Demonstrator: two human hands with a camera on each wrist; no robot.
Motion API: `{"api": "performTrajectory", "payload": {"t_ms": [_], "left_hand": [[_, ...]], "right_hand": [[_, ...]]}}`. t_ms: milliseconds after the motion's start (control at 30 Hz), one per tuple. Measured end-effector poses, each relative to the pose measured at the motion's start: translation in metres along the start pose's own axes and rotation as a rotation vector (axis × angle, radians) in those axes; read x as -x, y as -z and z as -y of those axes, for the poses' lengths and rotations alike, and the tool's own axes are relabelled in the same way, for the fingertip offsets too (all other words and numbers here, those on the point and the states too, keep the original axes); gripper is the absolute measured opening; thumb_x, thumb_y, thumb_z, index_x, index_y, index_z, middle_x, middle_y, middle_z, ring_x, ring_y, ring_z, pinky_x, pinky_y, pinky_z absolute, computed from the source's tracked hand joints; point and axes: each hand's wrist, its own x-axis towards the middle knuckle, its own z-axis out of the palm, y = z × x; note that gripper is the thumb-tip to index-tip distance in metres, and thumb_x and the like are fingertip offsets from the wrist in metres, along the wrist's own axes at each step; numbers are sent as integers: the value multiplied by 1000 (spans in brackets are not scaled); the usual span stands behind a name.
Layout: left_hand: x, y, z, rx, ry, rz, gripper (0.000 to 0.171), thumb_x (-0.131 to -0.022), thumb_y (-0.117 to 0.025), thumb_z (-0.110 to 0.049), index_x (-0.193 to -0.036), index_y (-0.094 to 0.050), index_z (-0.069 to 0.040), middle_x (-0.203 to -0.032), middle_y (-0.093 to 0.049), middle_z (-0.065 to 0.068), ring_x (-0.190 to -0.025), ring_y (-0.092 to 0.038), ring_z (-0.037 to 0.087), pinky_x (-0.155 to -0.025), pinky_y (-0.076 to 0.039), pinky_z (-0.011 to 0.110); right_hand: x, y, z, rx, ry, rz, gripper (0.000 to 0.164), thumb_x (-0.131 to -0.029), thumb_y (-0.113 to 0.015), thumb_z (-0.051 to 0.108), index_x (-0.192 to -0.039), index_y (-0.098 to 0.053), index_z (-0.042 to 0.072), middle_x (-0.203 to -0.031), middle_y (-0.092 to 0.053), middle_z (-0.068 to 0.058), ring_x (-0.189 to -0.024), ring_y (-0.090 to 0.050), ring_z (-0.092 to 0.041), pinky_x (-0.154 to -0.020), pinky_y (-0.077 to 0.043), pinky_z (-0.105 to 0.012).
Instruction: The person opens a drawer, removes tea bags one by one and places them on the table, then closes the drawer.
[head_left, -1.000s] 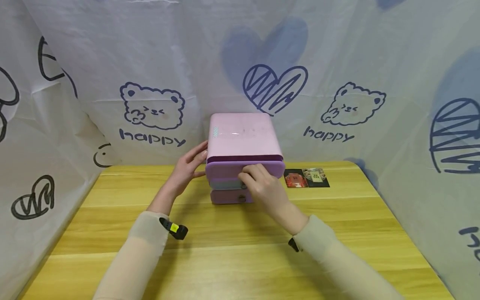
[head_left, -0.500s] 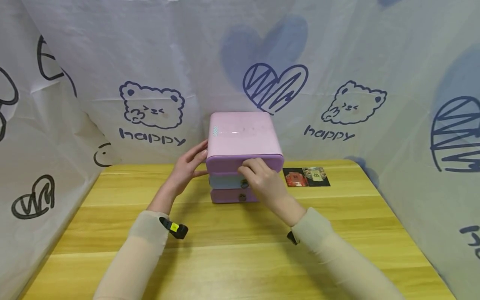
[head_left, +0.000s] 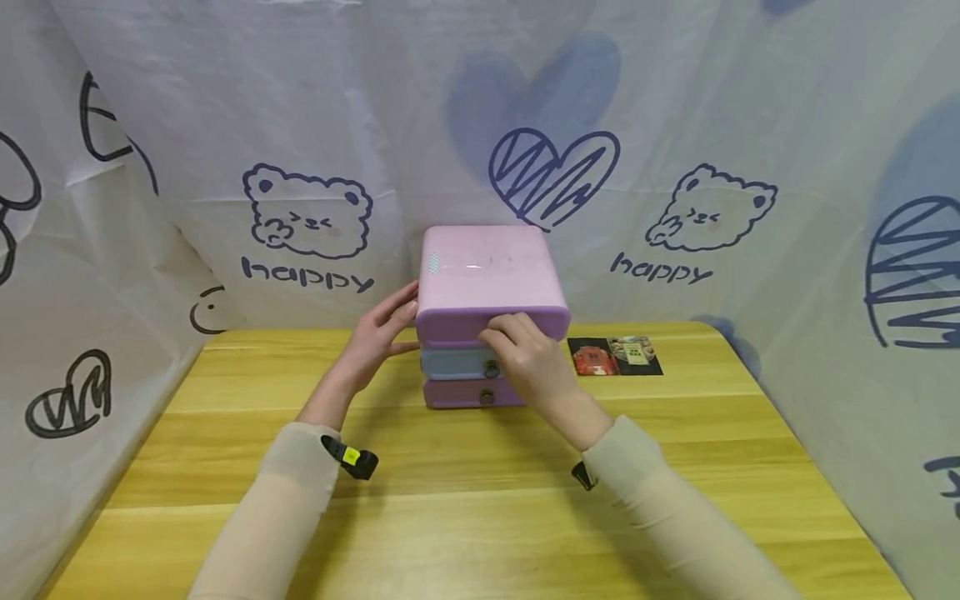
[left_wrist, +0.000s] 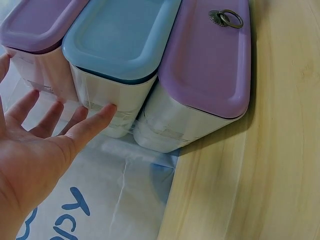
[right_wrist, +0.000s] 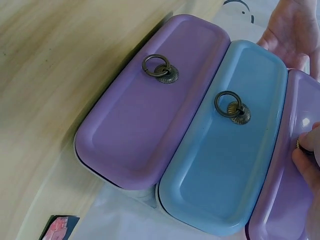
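Note:
A small drawer cabinet (head_left: 491,267) with a glossy pink top stands at the back of the table. It has a purple top drawer (head_left: 450,328), a light blue middle drawer (head_left: 452,364) and a purple bottom drawer (head_left: 452,394). All three fronts sit close against the cabinet. My right hand (head_left: 534,360) pinches the top drawer's pull, mostly covered by the fingers in the right wrist view. Brass ring pulls hang on the blue drawer front (right_wrist: 220,165) and the bottom drawer front (right_wrist: 135,130). My left hand (left_wrist: 37,155) spreads its fingers along the cabinet's left side, fingertips at the wall.
Two small printed cards or packets (head_left: 634,356), dark with red and pale pictures, lie on the wooden table (head_left: 465,517) to the cabinet's right. A white cloth (head_left: 420,108) with drawn bears and hearts hangs close behind and at both sides.
The top drawer, which stuck out with a dark gap under the pink top, has slid back flush. My right hand moved in with it; the left stayed at the cabinet's side.

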Motion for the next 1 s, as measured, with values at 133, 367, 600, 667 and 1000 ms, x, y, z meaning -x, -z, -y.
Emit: {"api": "performTrajectory", "payload": {"t_ms": [133,367,600,667,1000], "left_hand": [[-1,1,0,-2,1,-3,61,-109,-54,-41,-164,-35,-22,-169,-33,1,-144,-44,32,-106,-53,57],[-1,2,0,-14,-4,0,61,-109,-53,-41,-164,-35,-22,-169,-33,1,-143,-44,33,-106,-53,57],[-1,2,0,-10,-5,1,60,-109,-53,-40,-164,-35,-22,-169,-33,2,-143,-44,33,-106,-53,58],[-1,2,0,-8,-4,2,60,-109,-53,-39,-164,-35,-21,-169,-33,2,-143,-44,33,-106,-53,58],[0,1,1,-1,-5,7,61,-109,-53,-41,-164,-35,-21,-169,-33,2,-144,-43,34,-107,-51,60]], "right_hand": [[1,0,-1,3,10,-3,11,-93,-73,-5,-101,-75,2,-104,-68,-11,-93,-65,-26,-80,-62,-31],[6,0,-3,14,47,-3,16,-93,-75,-2,-108,-77,3,-107,-68,-13,-95,-66,-27,-84,-62,-32],[10,-3,-5,76,90,49,19,-96,-72,1,-114,-77,3,-112,-65,-14,-96,-66,-27,-84,-61,-32],[10,-3,-6,83,95,68,19,-97,-70,1,-114,-77,3,-113,-64,-14,-97,-65,-27,-85,-61,-32],[12,-5,-5,82,82,100,20,-97,-68,0,-116,-74,4,-115,-62,-13,-100,-62,-27,-85,-60,-33]]}}
